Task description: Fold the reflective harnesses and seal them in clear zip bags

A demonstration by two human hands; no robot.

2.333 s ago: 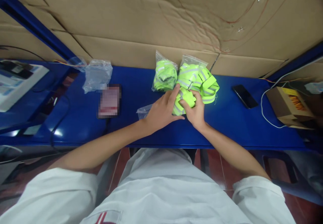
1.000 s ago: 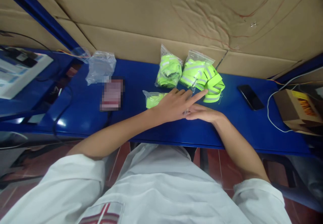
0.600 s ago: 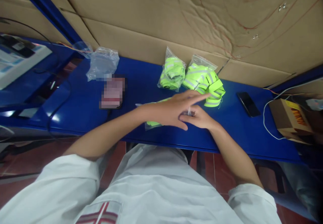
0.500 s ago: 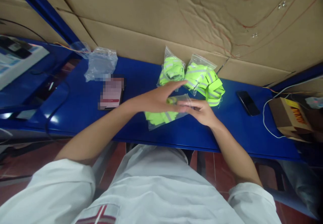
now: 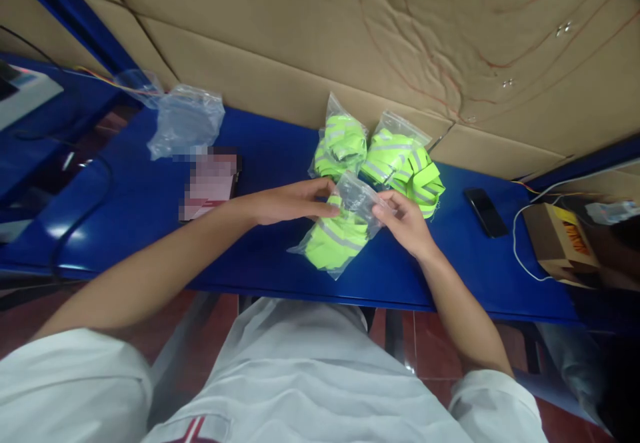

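A wall of brown cardboard [image 5: 320, 43] stands behind a long blue tabletop [image 5: 150, 230] that runs from side to side in front of a person in a white coat.

On the tabletop, close against the cardboard, lie two filled clear bags of neon-yellow reflective bands [image 5: 340, 146], side by side and touching, with a loose bundle of the same bands [image 5: 427, 186] just beside them on the right. Well to the left lies a crumpled heap of empty clear bags [image 5: 185, 120], and near it a blurred flat thing [image 5: 209, 178]. To the right lie a black phone [image 5: 484, 211] and, farther on, a small open cardboard box [image 5: 563, 250] with a white cable [image 5: 520, 243] curving beside it.

Above the near half of the tabletop, in front of the two filled bags, both hands hold up one more clear bag [image 5: 340, 233] with folded neon-yellow bands in its lower part. It hangs tilted, its lower end down to the left. The left hand [image 5: 287, 202] has its fingers stretched out nearly flat and pinches the bag's upper left edge. The right hand [image 5: 407, 220] is loosely curled, thumb and forefinger pinching the bag's clear upper right corner. The hands stand near each other, with only the bag's top between them.
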